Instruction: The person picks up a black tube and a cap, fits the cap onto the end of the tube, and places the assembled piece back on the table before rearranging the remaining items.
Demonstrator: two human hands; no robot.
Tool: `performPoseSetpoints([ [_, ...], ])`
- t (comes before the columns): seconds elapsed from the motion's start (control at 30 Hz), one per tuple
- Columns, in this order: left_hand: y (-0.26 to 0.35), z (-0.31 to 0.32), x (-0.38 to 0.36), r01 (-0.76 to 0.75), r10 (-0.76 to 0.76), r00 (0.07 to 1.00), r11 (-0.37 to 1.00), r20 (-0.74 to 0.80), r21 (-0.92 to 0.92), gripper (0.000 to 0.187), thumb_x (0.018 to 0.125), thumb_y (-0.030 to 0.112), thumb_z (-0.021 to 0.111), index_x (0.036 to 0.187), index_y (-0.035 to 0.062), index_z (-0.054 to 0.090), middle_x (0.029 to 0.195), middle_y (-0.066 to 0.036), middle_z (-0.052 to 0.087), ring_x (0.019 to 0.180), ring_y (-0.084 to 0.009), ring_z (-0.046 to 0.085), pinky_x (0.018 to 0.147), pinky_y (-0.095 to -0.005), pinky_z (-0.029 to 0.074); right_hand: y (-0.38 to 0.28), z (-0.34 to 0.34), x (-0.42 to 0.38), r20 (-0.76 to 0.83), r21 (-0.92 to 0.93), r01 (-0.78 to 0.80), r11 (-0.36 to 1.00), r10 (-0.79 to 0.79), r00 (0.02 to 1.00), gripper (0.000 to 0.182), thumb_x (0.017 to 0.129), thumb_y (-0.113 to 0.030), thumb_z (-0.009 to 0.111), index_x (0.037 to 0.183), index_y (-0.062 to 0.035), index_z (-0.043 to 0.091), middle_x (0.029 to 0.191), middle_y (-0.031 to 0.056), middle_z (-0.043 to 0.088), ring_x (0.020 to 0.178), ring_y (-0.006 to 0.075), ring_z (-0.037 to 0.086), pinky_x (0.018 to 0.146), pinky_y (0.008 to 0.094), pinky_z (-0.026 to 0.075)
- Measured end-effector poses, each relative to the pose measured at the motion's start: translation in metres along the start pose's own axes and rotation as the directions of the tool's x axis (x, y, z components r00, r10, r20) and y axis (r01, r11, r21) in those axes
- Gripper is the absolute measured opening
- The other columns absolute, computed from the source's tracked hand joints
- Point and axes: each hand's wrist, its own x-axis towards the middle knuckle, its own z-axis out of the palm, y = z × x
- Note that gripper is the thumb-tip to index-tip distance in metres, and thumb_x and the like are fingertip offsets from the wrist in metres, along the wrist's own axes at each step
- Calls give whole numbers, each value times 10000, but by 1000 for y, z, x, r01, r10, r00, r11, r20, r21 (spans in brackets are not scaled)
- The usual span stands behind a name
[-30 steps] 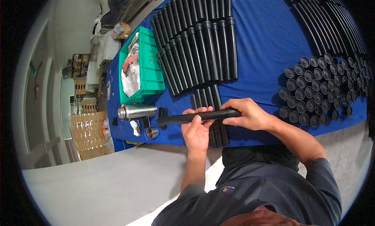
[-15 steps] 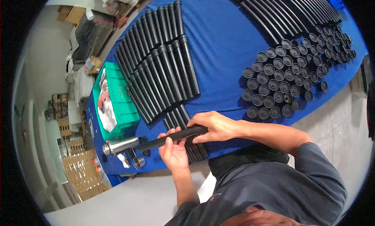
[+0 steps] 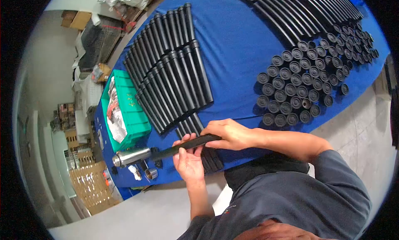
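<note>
left hand (image 3: 189,159): palm up under the middle of the black tube (image 3: 183,145), fingers curled onto it, closed grip on the tube
right hand (image 3: 230,134): wrapped over the near end of the black tube, fingers closed around it
black tube: held in both hands just above the table's near edge, lying roughly level, slightly tilted; its far end points at the steel cylinder (image 3: 132,156), touching or just short of it, cannot tell which
steel cylinder: shiny, lying on its side on the blue tablecloth (image 3: 237,45), just in front of the green crate (image 3: 129,109)
small metal ring (image 3: 151,173): on the cloth near the table edge, just beside the steel cylinder
green crate: on the left part of the table, holds crumpled paper or plastic bags
tube rows (image 3: 170,74): many black tubes laid side by side in two stacked rows, beyond the hands
short tube bundle (image 3: 199,140): a few black tubes lying on the cloth directly under the hands, partly hidden
end caps (image 3: 299,86): cluster of round black pieces standing upright, right of the hands, well apart from them
long curved tubes (image 3: 307,15): packed side by side at the far right of the table
person: dark grey long-sleeve shirt (image 3: 299,198), standing at the table's near edge
</note>
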Motion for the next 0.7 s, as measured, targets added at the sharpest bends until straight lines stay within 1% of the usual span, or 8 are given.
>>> performPoseSetpoints([
  [0.1,3,-13,2,30,-30,999,999,26,-33,216,1019,124,576,1227,67,585,1253,-208,653,1219,-382,621,974,-541,579,-1,2,2,51,4,-21,1000,21,998,353,862,-257,752,1072,16,675,887,202,688,820,371,688,735,438,532],
  [0.13,4,-15,2,33,-30,998,998,48,-59,215,1015,102,571,1227,65,584,1254,-208,653,1221,-383,620,988,-552,568,-4,-2,3,97,85,-128,988,119,988,378,849,-259,769,1097,9,668,880,196,688,811,366,688,732,432,533],
  [0.17,6,-13,2,38,-32,997,996,71,-84,217,1011,80,566,1226,64,583,1256,-207,652,1222,-383,619,1003,-564,557,-13,-9,8,257,91,-429,899,395,882,400,835,-242,785,1118,10,655,884,194,688,813,365,688,737,427,535],
  [0.23,6,-11,2,36,-28,996,995,84,-97,227,1005,54,555,1230,60,580,1265,-209,647,1233,-387,611,1029,-583,535,-17,-7,8,342,265,-604,752,512,788,392,837,-217,781,1129,10,651,855,183,690,794,351,695,723,422,536],
  [0.33,9,-12,5,39,-41,999,994,-17,-107,219,993,43,574,1211,60,571,1224,-221,658,1194,-406,633,965,-563,582,6,4,1,5,-28,40,999,-40,999,394,843,-213,775,1138,12,644,865,180,691,808,337,701,732,413,540],
  [0.43,10,-16,5,25,-30,999,994,-39,-103,203,990,31,576,1190,64,566,1188,-219,670,1164,-408,650,932,-540,606,-3,2,2,84,53,-102,993,97,992,370,852,-203,761,1126,16,644,901,192,686,855,354,695,766,421,538],
  [0.47,10,-15,5,23,-27,999,995,-43,-98,200,991,31,575,1188,64,567,1183,-217,672,1162,-405,651,929,-537,609,-10,-6,6,206,96,-276,956,252,946,352,855,-196,753,1109,23,646,946,207,678,916,379,680,804,430,530],
  [0.7,3,-9,-1,1,-7,998,994,-57,-108,189,993,38,577,1178,76,579,1184,-207,677,1154,-385,660,926,-516,617,-4,-3,3,140,59,-175,983,165,976,339,867,-182,732,1098,49,641,977,221,677,947,406,667,825,455,522],
])
